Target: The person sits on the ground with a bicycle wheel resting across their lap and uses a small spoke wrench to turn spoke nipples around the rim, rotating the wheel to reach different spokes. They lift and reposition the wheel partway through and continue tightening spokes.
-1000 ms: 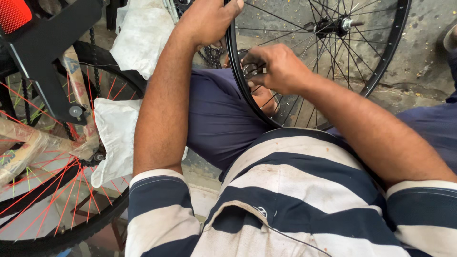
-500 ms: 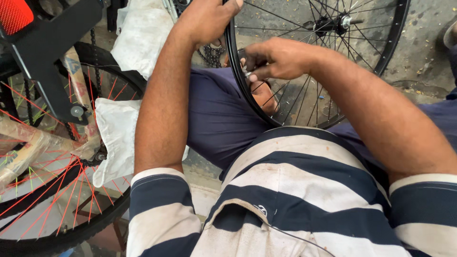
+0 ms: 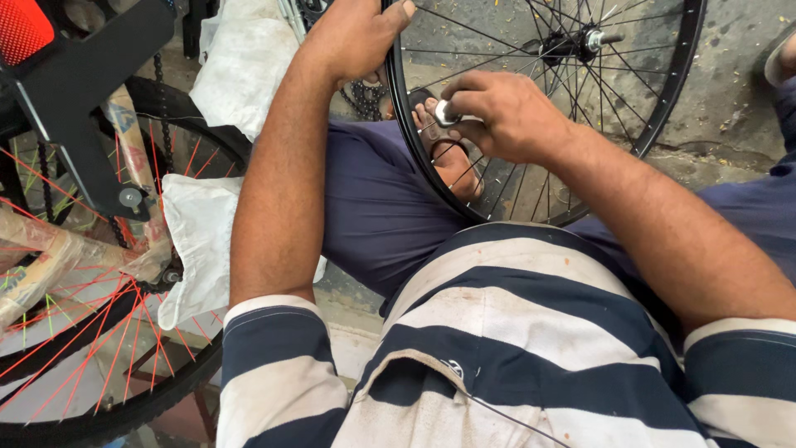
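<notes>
Black metal bicycle wheel rim [image 3: 398, 141] with thin steel spokes stands upright across the person's lap, its silver hub and axle [image 3: 593, 39] up near the top of the view. Left hand [image 3: 356, 33] is closed over the rim's upper left arc, thumb lying along the edge, holding it steady. Right hand [image 3: 510, 112] sits inside the wheel, just right of the rim, with fingers pinched together on a small silvery metal tool [image 3: 446, 112] pressed against the spokes close to the rim. Behind the spokes, just below that tool, a bare foot in a sandal [image 3: 452, 162] shows through. Dark blue trousers [image 3: 381, 207] lie under the wheel's lower left arc, and a navy and cream striped shirt [image 3: 514, 348] fills the view below it. Well to the left of the wheel rests a second bicycle wheel with red spokes and a black tyre [image 3: 91, 357], with white plastic wrapping [image 3: 199, 232] between the two, and a black metal bracket [image 3: 91, 91] with a red reflector [image 3: 23, 29] above
</notes>
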Action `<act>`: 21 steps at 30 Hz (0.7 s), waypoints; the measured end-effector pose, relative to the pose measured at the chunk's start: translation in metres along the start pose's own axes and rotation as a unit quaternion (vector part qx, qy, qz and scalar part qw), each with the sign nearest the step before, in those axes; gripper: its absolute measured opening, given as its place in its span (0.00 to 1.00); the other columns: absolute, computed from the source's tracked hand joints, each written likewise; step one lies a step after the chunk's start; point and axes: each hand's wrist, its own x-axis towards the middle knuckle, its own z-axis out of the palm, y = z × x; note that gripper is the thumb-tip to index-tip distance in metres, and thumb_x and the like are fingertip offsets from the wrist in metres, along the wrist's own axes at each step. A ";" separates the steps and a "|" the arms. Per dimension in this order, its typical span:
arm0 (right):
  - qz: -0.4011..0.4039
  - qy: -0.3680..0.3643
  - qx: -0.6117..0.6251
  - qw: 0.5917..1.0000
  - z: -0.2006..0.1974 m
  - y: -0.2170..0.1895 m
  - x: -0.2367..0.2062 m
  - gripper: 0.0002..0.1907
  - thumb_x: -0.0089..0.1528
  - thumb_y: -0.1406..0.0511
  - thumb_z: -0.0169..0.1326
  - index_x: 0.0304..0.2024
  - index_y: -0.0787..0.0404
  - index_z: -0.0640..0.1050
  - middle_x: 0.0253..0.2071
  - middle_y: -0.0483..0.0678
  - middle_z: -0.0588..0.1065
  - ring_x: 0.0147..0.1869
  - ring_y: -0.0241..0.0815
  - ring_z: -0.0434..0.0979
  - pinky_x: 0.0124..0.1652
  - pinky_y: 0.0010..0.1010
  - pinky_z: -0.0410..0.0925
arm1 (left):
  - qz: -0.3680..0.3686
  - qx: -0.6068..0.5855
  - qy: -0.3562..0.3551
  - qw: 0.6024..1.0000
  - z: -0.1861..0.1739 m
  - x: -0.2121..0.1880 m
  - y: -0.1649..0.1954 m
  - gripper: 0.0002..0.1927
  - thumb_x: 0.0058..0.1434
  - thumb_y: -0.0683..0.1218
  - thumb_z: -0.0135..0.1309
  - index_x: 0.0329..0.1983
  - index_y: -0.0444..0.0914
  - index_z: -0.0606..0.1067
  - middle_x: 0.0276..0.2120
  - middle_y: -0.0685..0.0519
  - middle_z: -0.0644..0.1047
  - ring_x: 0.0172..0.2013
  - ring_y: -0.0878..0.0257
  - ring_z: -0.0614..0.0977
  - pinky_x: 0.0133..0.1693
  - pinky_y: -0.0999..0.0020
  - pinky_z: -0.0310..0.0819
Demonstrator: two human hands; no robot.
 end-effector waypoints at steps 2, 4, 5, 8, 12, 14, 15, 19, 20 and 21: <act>0.006 -0.034 0.080 0.996 0.001 0.001 0.008 0.12 0.60 0.67 0.63 0.46 0.62 0.82 0.45 0.53 0.80 0.46 0.53 0.82 0.45 0.41 0.74 | 0.008 -0.001 0.006 1.000 0.000 -0.001 -0.002 0.21 0.74 0.54 0.47 0.41 0.29 0.73 0.20 0.51 0.76 0.18 0.61 0.82 0.20 0.66 0.77; 0.015 -0.057 0.124 0.991 0.005 0.003 0.018 0.12 0.63 0.67 0.62 0.49 0.63 0.82 0.43 0.54 0.81 0.44 0.54 0.82 0.43 0.42 0.74 | 0.033 0.000 0.021 0.999 0.001 0.001 -0.007 0.20 0.73 0.53 0.49 0.43 0.28 0.72 0.21 0.51 0.76 0.19 0.61 0.83 0.19 0.66 0.77; 0.020 -0.065 0.129 0.989 0.007 0.004 0.023 0.11 0.65 0.67 0.61 0.50 0.63 0.82 0.42 0.55 0.81 0.44 0.55 0.82 0.44 0.42 0.73 | 0.019 -0.005 0.014 1.000 0.002 0.003 -0.010 0.20 0.73 0.53 0.48 0.44 0.28 0.72 0.21 0.50 0.76 0.19 0.60 0.83 0.20 0.64 0.77; 0.082 -0.120 0.135 0.980 0.008 0.007 0.033 0.12 0.67 0.64 0.58 0.51 0.62 0.81 0.40 0.55 0.81 0.42 0.56 0.83 0.42 0.44 0.72 | 0.021 0.002 0.017 1.000 0.004 0.010 -0.025 0.21 0.72 0.53 0.49 0.46 0.27 0.72 0.24 0.45 0.78 0.21 0.57 0.84 0.23 0.60 0.78; 0.076 -0.140 0.161 0.974 0.009 0.004 0.038 0.20 0.55 0.63 0.63 0.48 0.62 0.80 0.37 0.55 0.80 0.39 0.54 0.83 0.38 0.44 0.73 | 0.104 0.141 0.079 0.981 0.005 0.022 -0.036 0.25 0.75 0.57 0.55 0.45 0.27 0.73 0.33 0.37 0.80 0.34 0.46 0.83 0.35 0.53 0.77; 0.048 -0.081 0.031 0.995 0.014 -0.005 0.036 0.16 0.52 0.62 0.63 0.41 0.62 0.79 0.36 0.54 0.80 0.40 0.56 0.81 0.40 0.45 0.72 | 0.100 0.168 0.090 0.977 0.002 0.025 -0.034 0.26 0.76 0.58 0.56 0.45 0.26 0.74 0.36 0.34 0.80 0.39 0.42 0.82 0.40 0.51 0.76; 0.034 -0.050 -0.034 0.998 0.018 -0.010 0.034 0.15 0.51 0.61 0.63 0.37 0.62 0.79 0.36 0.53 0.79 0.41 0.57 0.80 0.40 0.46 0.71 | 0.087 0.143 0.083 0.982 0.001 0.024 -0.032 0.26 0.74 0.58 0.55 0.46 0.26 0.73 0.37 0.34 0.79 0.40 0.43 0.81 0.41 0.51 0.75; -0.071 0.038 -0.137 0.987 0.028 -0.028 0.021 0.08 0.57 0.65 0.58 0.38 0.61 0.77 0.39 0.51 0.77 0.45 0.50 0.80 0.46 0.42 0.69 | -0.116 0.014 0.044 0.992 0.003 0.022 -0.021 0.27 0.69 0.59 0.50 0.44 0.27 0.71 0.33 0.41 0.77 0.33 0.51 0.83 0.37 0.53 0.78; -0.074 0.030 -0.128 0.989 0.028 -0.031 0.016 0.09 0.56 0.65 0.57 0.38 0.62 0.77 0.41 0.51 0.77 0.45 0.50 0.79 0.46 0.41 0.68 | -0.008 -0.009 0.099 0.995 0.003 0.024 -0.020 0.24 0.71 0.57 0.52 0.46 0.28 0.72 0.34 0.43 0.79 0.34 0.53 0.83 0.37 0.55 0.78; -0.074 0.018 -0.115 0.990 0.028 -0.034 0.010 0.10 0.56 0.65 0.57 0.39 0.62 0.77 0.43 0.52 0.77 0.44 0.50 0.79 0.45 0.41 0.67 | 0.097 -0.033 0.148 0.984 0.005 0.026 -0.020 0.22 0.72 0.55 0.54 0.48 0.28 0.73 0.35 0.45 0.80 0.34 0.55 0.83 0.37 0.57 0.79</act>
